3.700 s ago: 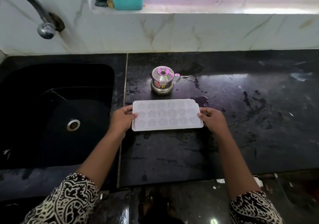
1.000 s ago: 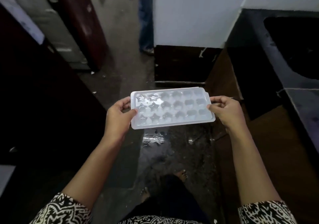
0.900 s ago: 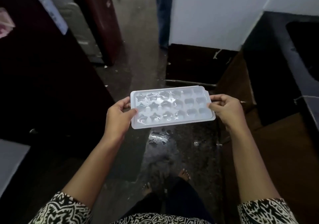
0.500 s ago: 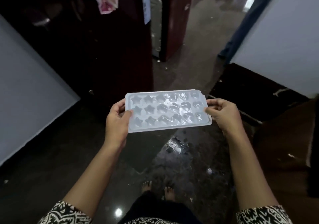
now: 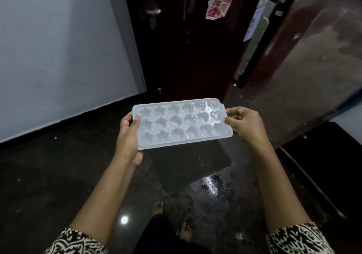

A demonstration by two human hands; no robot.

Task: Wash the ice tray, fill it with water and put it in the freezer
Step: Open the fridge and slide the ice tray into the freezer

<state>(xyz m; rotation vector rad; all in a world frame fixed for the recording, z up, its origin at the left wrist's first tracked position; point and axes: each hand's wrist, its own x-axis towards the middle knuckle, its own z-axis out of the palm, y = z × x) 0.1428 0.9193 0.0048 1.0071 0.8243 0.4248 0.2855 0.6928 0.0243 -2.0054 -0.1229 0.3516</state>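
Here, left hand (image 5: 128,134) and right hand (image 5: 244,124) pinch the ends of an ice tray (image 5: 182,122), apparently water-filled, level before a dark fridge (image 5: 195,54); only freezer placement is left

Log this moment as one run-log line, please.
stage: carry to fridge | ice tray: level, cells glinting wet | left hand: grips left end | right hand: pinches right end | fridge: ahead
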